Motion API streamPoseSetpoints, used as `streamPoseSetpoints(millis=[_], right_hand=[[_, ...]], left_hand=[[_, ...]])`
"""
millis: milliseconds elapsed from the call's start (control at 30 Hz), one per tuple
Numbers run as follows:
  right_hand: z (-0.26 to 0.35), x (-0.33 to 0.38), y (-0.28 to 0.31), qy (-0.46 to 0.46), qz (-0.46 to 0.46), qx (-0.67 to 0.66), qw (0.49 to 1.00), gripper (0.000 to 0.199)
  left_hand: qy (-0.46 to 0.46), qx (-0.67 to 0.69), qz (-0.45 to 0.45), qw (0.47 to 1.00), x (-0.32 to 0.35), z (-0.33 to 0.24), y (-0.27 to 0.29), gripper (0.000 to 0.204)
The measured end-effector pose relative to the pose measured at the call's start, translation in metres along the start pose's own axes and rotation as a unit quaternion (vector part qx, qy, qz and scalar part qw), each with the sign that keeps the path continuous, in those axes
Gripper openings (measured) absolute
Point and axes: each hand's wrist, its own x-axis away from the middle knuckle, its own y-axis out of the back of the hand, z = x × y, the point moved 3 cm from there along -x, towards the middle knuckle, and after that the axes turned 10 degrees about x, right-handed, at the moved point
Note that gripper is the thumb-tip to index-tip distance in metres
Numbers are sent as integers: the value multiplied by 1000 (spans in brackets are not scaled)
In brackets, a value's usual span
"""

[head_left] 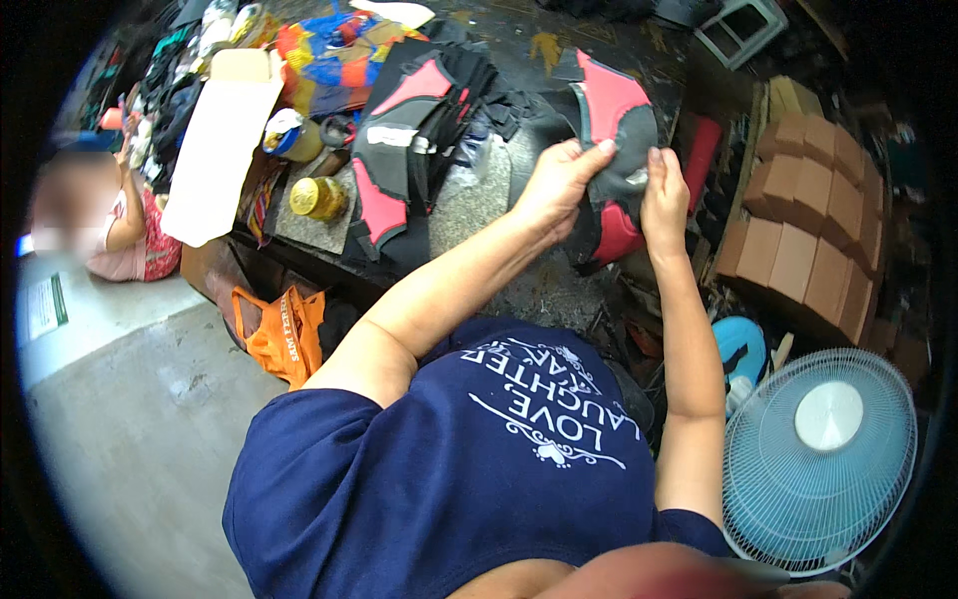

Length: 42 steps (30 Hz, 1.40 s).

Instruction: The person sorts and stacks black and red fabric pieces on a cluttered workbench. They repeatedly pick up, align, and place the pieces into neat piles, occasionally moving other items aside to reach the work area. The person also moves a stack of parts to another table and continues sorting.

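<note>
In front of me I hold up a black and pinkish-red shoe upper [613,100], a flat cut piece with a red panel at each end. My left hand [561,185] pinches its left edge, thumb on top. My right hand [664,195] grips the opposite edge, fingertips bent round it. A small pale mark shows on the black middle of the piece. To the left of it, on the worktable [469,205], lies a stack of similar black and red uppers [387,200]. A yellow-lidded jar [318,200] stands beside the stack.
A blue-lidded container [291,136] and a pale board [222,150] are at the left. Stacked brown boxes [803,215] stand at the right, above a blue fan [823,464]. An orange bag [284,329] hangs below the table. Another person [125,215] sits far left.
</note>
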Motion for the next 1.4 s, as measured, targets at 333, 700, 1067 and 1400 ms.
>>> streamPoseSetpoints(millis=[333, 700, 1067, 1400], right_hand=[[55, -7, 24, -132, 210, -426, 870, 41], [189, -38, -49, 28, 339, -504, 794, 20], [100, 60, -173, -231, 391, -294, 841, 70], [92, 98, -217, -316, 428, -298, 793, 113]], left_hand=[[-55, -196, 55, 978, 34, -54, -13, 47], [-376, -516, 96, 763, 144, -213, 34, 55], [-189, -706, -210, 649, 98, -176, 196, 76], [-54, -573, -172, 800, 93, -181, 209, 97]])
